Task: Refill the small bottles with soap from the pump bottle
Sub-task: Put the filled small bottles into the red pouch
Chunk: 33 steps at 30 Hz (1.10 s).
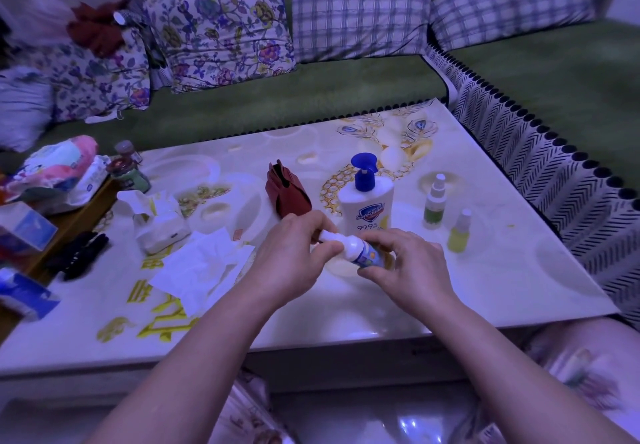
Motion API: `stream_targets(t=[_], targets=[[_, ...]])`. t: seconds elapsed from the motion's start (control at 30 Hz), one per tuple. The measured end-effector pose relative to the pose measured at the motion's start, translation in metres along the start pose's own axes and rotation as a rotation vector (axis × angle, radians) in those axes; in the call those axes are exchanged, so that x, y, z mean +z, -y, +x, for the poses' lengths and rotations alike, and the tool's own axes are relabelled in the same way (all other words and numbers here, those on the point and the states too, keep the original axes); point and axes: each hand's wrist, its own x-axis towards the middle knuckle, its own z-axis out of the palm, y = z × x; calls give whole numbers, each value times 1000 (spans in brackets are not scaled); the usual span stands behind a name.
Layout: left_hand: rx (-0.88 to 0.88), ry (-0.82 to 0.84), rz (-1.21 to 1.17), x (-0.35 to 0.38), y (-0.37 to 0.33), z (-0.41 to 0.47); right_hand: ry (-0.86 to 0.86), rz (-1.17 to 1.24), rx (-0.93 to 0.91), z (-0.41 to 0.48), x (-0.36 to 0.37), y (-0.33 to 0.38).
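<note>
A small white bottle (360, 251) with a coloured label lies tilted between my hands above the table. My left hand (294, 253) grips its white cap end. My right hand (405, 263) holds the body from the right. Just behind them stands the white pump bottle (367, 208) with a blue pump head. Two small spray bottles stand upright to its right: one with a green label (434, 202) and a yellow-green one (459, 232) nearer to me.
A red pouch (287, 190) lies left of the pump bottle. Tissues (201, 267) and a tissue pack (159, 221) lie on the white table (485, 287). Jars (128, 169), packets and black items crowd the left edge. A green sofa with cushions runs behind and to the right.
</note>
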Motion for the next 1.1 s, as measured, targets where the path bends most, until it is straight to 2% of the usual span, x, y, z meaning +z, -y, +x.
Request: stream_targets(t=[0.17, 0.33, 0.43, 0.6, 1.1], targets=[[-38, 122, -196, 13, 0, 12, -53, 50, 119, 3, 3, -16], [-160, -6, -241, 37, 6, 57, -120, 130, 225, 8, -2, -31], [-193, 15, -287, 47, 7, 81, -135, 160, 268, 13, -7, -37], [-189, 36, -402, 56, 9, 99, -135, 184, 298, 23, -15, -43], [-229, 7, -444, 74, -8, 168, -97, 210, 325, 54, -20, -61]])
